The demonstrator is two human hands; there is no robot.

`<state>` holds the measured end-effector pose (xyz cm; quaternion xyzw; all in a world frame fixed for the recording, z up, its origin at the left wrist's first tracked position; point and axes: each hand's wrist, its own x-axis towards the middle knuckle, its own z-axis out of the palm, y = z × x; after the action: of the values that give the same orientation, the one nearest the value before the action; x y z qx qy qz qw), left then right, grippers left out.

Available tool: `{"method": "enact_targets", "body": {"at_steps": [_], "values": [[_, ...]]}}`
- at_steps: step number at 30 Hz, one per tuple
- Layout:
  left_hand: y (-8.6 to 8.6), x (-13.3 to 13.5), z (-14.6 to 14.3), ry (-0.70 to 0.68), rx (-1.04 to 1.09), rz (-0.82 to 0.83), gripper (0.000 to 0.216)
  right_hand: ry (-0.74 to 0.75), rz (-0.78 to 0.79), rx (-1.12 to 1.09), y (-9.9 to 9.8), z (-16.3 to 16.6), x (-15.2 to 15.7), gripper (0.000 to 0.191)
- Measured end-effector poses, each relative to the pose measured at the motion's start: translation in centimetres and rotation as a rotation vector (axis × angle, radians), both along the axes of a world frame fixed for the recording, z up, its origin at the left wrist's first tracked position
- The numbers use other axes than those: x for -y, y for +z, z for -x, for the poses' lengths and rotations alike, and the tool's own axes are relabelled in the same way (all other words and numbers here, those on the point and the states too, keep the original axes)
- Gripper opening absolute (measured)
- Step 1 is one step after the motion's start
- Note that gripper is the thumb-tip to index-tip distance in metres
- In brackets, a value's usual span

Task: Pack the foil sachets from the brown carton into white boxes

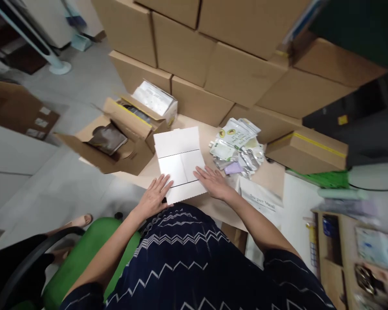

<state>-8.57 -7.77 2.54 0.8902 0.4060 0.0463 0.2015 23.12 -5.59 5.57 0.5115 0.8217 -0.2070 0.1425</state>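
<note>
A flat white cardboard box lies on the tan tabletop in front of me, with fold lines across it. My left hand rests flat on its near left corner, fingers spread. My right hand lies flat on its near right edge, fingers stretched out toward the box's middle. Neither hand holds anything.
An open brown carton with dark packets sits left of the white box. A pile of printed sachets lies to the right. Stacked brown cartons wall off the back. A green chair is below left, shelves at the lower right.
</note>
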Motion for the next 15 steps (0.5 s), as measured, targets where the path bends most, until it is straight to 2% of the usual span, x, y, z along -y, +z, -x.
{"method": "enact_targets", "body": {"at_steps": [4, 7, 15], "values": [[-1.6, -0.7, 0.8, -0.047, 0.095, -0.072, 0.078, -0.022, 0.119, -0.008, 1.5, 0.3, -0.4, 0.1], [-2.2, -1.5, 0.8, -0.069, 0.135, -0.111, 0.077, -0.026, 0.147, -0.031, 2.1, 0.2, -0.6, 0.104], [-1.9, -1.3, 0.1, -0.08, 0.144, -0.111, 0.072, -0.038, 0.153, -0.053, 1.8, -0.1, -0.5, 0.108]]}}
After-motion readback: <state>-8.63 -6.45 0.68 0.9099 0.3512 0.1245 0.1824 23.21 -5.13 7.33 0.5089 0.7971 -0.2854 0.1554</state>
